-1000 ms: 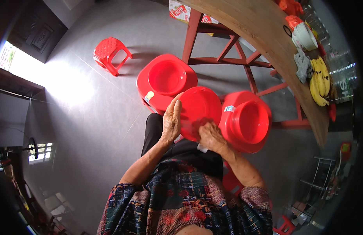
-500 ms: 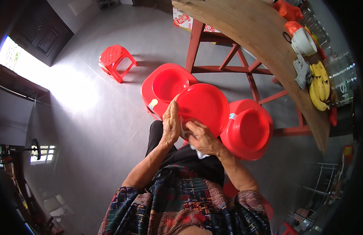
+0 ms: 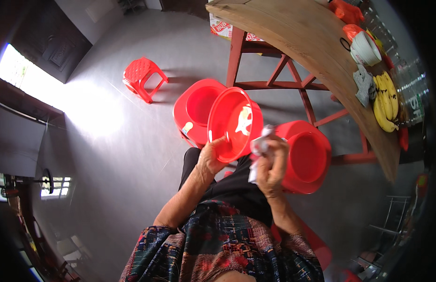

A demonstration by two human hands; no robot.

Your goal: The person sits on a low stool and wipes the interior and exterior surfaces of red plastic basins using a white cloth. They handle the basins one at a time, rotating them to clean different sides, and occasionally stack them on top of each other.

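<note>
My left hand [image 3: 212,157] grips the near-left rim of a round red plastic basin [image 3: 225,127], thumb over the edge. The basin is tilted, its inside showing a pale yellow-and-white printed figure on the bottom. To its right, my right hand [image 3: 273,167] is closed around a crumpled whitish cloth [image 3: 261,143], slightly blurred by motion. The cloth is close to the basin's right side; whether they touch I cannot tell. Behind the held basin, another red basin [image 3: 201,104] rests on a red stool [image 3: 181,115]. A third basin [image 3: 306,156] sits on a second red stool [image 3: 289,129].
A small red stool [image 3: 141,75] stands on the grey floor farther off. At right, a wooden table [image 3: 316,47] with red legs carries bananas [image 3: 386,103], stacked white bowls [image 3: 365,49], a grey cloth [image 3: 363,85] and clear plastic bottles [image 3: 413,89]. Cartons [image 3: 221,27] lie beneath it.
The held basin has turned from showing its underside to showing its inside. My right hand has moved off it to the right with the cloth; my left hand has shifted to the near rim.
</note>
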